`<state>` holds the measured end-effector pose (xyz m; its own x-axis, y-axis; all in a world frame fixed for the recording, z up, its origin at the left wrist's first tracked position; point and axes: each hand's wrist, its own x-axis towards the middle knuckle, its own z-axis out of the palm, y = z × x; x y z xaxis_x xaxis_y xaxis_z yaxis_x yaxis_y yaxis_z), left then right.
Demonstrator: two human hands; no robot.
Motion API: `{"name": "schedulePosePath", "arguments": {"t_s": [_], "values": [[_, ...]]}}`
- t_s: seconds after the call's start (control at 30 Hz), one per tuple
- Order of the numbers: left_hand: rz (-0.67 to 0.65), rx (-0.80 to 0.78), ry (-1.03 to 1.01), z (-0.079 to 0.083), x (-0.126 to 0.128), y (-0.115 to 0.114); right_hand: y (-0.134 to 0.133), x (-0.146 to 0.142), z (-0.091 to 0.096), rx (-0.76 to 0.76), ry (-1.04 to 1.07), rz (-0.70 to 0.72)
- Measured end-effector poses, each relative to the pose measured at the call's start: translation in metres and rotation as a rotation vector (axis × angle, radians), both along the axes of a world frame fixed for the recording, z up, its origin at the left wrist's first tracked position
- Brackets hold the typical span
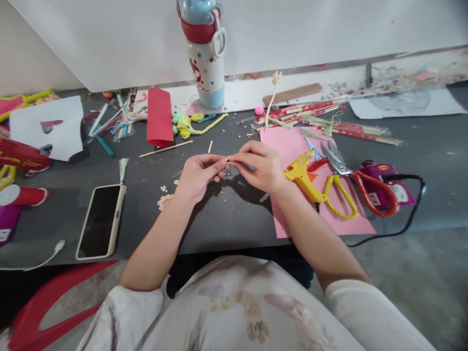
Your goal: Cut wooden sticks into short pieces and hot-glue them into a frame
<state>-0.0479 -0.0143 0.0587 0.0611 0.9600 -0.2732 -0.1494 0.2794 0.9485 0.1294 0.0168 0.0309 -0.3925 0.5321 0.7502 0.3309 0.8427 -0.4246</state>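
Over the dark table [146, 229], my left hand [199, 176] and my right hand [260, 165] meet fingertip to fingertip. Both are closed in a pinch on a tiny pale piece [227, 161], mostly covered by the fingers and too small to name. Below them lie a few shiny bits and crumbs. A small heap of pale cut pieces [164, 201] sits beside my left wrist. Beyond that hand rest a thin wooden stick [165, 148] and a shorter stick [210, 146].
Right: yellow glue gun [304, 175], red-handled scissors [376, 190] and yellow handles on pink paper [281, 214]; a black cable [405, 226] loops off the edge. Left: phone [100, 222], white cable [54, 251]. Back: bottle [206, 68], red paper [160, 114], wrapped sticks [358, 129].
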Motion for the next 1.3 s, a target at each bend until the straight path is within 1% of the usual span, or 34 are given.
{"name": "schedulePosePath", "arguments": {"t_s": [0.07,0.17,0.27,0.37,0.47,0.57,0.63,0.7,0.73,0.8,0.87,0.93,1.0,1.07,1.17,1.3], "values": [[0.012,0.009,0.023,-0.001,0.000,0.000,0.000,0.000,-0.001,0.018,-0.024,-0.004],[0.030,0.024,0.067,-0.002,0.001,0.000,0.000,0.001,0.001,0.000,-0.071,-0.021],[0.029,0.037,0.095,-0.003,0.001,0.000,-0.001,0.001,0.004,-0.049,-0.120,-0.058],[0.040,0.046,0.113,-0.004,0.002,0.000,-0.001,0.002,0.009,-0.137,-0.200,-0.129],[0.049,0.054,0.107,-0.003,0.003,-0.001,0.000,0.001,0.018,-0.205,-0.337,-0.229],[0.042,0.051,0.088,-0.003,0.004,-0.002,-0.002,0.003,0.033,-0.218,-0.506,-0.306],[0.031,0.059,0.071,-0.003,0.004,-0.002,-0.004,0.009,0.045,-0.232,-0.556,-0.336],[0.020,0.079,0.059,-0.004,0.004,-0.002,-0.007,0.022,0.056,-0.259,-0.601,-0.385],[0.016,0.090,0.060,-0.004,0.004,-0.002,-0.010,0.031,0.060,-0.266,-0.586,-0.414],[0.012,0.105,0.071,-0.004,0.004,-0.003,-0.015,0.052,0.064,-0.251,-0.492,-0.452],[0.012,0.115,0.081,-0.003,0.004,-0.003,-0.024,0.072,0.065,-0.242,-0.407,-0.485],[0.011,0.123,0.076,-0.003,0.004,-0.003,-0.034,0.089,0.064,-0.263,-0.396,-0.536],[0.009,0.122,0.069,-0.003,0.004,-0.003,-0.047,0.101,0.063,-0.309,-0.478,-0.619],[0.011,0.119,0.074,-0.003,0.004,-0.003,-0.059,0.107,0.061,-0.397,-0.615,-0.687],[0.014,0.129,0.101,-0.003,0.005,-0.003,-0.073,0.110,0.054,-0.534,-0.793,-0.758],[0.004,0.137,0.130,-0.004,0.007,-0.004,-0.083,0.109,0.043,-0.616,-0.906,-0.840]]}}
